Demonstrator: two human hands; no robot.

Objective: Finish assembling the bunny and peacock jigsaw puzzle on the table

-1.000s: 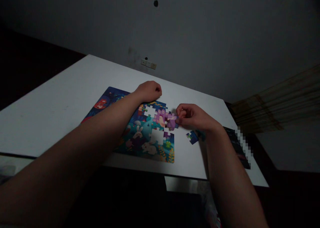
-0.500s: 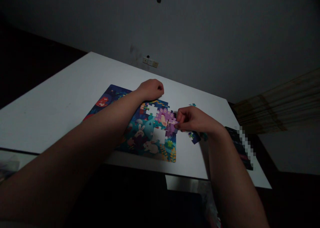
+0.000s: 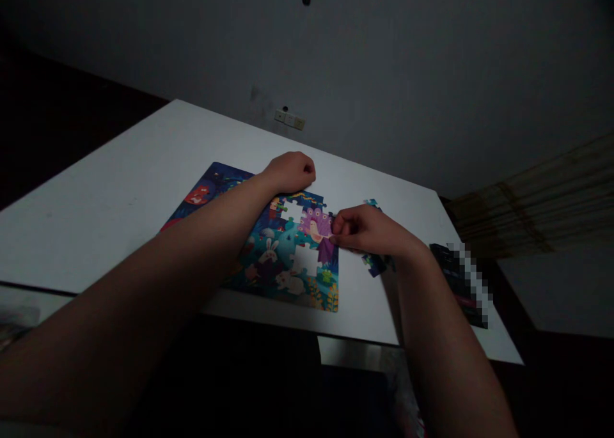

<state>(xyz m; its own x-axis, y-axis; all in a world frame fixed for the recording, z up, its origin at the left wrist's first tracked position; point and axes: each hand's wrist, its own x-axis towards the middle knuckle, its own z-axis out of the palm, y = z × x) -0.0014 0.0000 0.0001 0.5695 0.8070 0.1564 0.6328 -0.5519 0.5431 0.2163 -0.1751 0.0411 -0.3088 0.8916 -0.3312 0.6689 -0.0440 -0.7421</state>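
A jigsaw puzzle [image 3: 268,278] with a colourful animal picture lies on the white table, with gaps near its top right and lower right. My right hand [image 3: 367,228] is at its right edge, thumb and fingers pinched on a purple puzzle piece [image 3: 326,249] by the pink bird. That piece lies level with its neighbours, though my fingertips cover part of it. Curled into a loose fist, my left hand [image 3: 293,171] rests at the puzzle's far edge with nothing visible in it. My left forearm hides much of the picture's middle.
Loose puzzle pieces [image 3: 374,265] lie right of the puzzle, partly behind my right hand. A dark box [image 3: 458,284], partly blurred out, is near the table's right edge. Behind the white table [image 3: 119,169] stands a wall with sockets [image 3: 290,119]; a curtain [image 3: 527,201] hangs at right.
My right hand has shifted slightly left, and the purple piece, which stuck out past the puzzle's right edge, now sits in line with it. My left hand has stayed in place.
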